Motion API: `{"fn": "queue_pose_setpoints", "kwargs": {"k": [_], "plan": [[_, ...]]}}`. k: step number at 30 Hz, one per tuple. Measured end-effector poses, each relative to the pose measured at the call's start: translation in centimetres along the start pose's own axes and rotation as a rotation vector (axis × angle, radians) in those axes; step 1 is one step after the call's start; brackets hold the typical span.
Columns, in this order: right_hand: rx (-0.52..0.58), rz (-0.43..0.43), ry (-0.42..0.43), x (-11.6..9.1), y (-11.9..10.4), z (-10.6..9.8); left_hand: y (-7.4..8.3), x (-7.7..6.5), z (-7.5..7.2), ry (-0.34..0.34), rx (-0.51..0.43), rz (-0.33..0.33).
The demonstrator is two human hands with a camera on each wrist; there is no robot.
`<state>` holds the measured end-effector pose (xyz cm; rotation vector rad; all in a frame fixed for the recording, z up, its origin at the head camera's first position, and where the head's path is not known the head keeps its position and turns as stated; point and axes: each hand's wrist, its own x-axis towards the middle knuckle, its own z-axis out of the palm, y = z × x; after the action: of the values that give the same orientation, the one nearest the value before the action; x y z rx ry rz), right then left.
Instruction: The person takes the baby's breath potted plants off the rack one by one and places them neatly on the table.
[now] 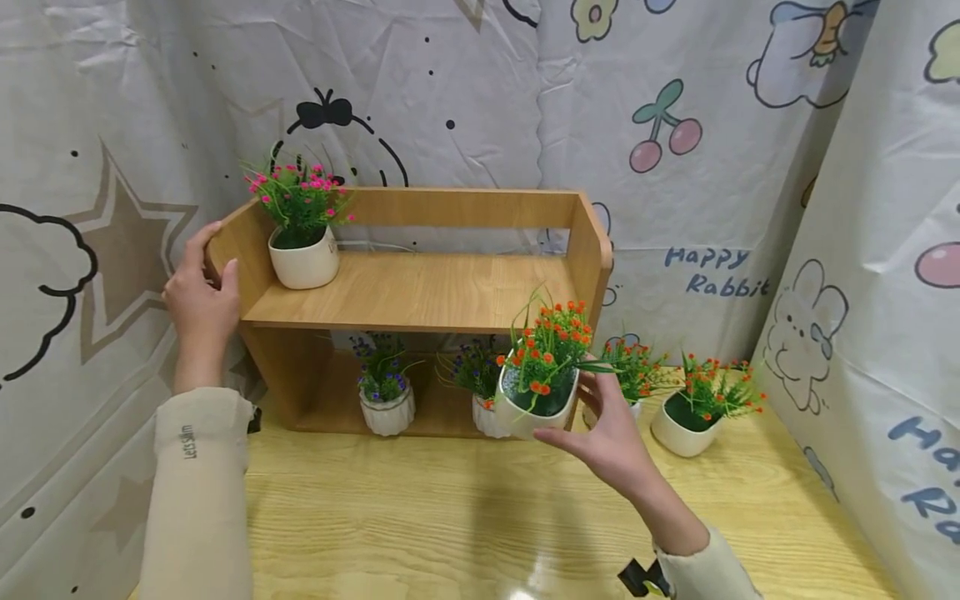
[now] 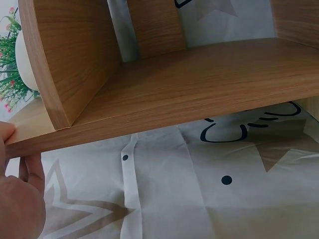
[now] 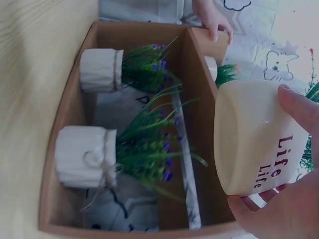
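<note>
My right hand (image 1: 611,433) grips a white potted plant with orange flowers (image 1: 543,367), held up in front of the shelf's right end. In the right wrist view its pot (image 3: 259,139) shows the printed word "Life", thumb on one side and fingers on the other. My left hand (image 1: 202,292) holds the left side panel of the wooden shelf (image 1: 420,292), thumb on the inner face; the left wrist view shows fingers (image 2: 35,172) around the panel's edge. On the upper board at the left stands a white potted plant with pink flowers (image 1: 300,250).
Two potted plants with purple flowers, one left (image 1: 386,400) and one partly hidden (image 1: 487,412), stand in the lower compartment. Right of the shelf, on the table (image 1: 375,517), are two more orange-flowered pots, one behind my right hand (image 1: 637,375) and one farther right (image 1: 690,425). Printed cloth (image 1: 465,108) hangs behind.
</note>
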<state>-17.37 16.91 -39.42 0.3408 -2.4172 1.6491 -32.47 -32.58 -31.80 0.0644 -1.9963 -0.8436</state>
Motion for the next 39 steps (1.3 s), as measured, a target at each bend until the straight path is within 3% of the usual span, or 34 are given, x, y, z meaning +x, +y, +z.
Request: {"fn": "queue_pose_setpoints", "kwargs": {"k": [16, 39], "plan": [[0.044, 0.082, 0.089, -3.3, 5.6, -2.8, 0.1, -0.1, 0.0, -0.002, -0.003, 0.000], [-0.039, 0.254, 0.142, -5.7, 11.0, -4.6, 0.0, 0.0, -0.1, -0.017, 0.014, -0.005]]}}
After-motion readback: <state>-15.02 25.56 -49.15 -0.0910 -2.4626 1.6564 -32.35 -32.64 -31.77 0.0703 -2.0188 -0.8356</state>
